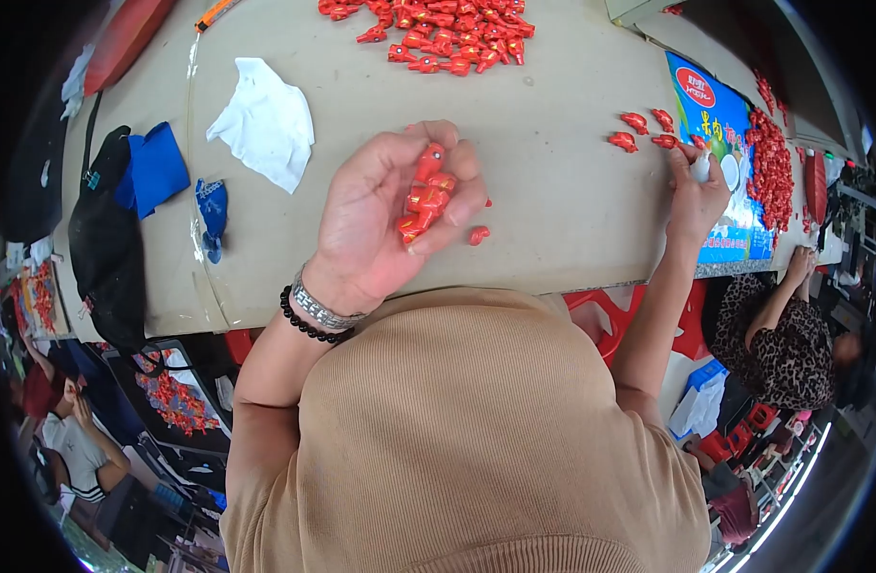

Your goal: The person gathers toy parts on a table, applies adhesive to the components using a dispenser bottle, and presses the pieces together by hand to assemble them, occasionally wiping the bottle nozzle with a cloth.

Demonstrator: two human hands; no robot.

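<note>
My left hand point(400, 205) is palm up above the table, its fingers curled round several small red figures point(426, 199) with yellow marks. My right hand point(698, 196) is at the right, with a small white object point(700, 167) between thumb and fingers; what exactly it is cannot be made out. Just beyond those fingertips lie a few loose red pieces point(622, 141), close to a blue printed sheet point(715, 229). One small red piece point(479, 235) rests on the table to the right of my left hand.
A heap of red pieces point(447, 33) is at the far middle, another pile point(771, 167) at the right. White cloth point(263, 119), blue cloth point(158, 170) and a black bag point(108, 239) lie to the left. A co-worker in a patterned top point(791, 349) sits at the right.
</note>
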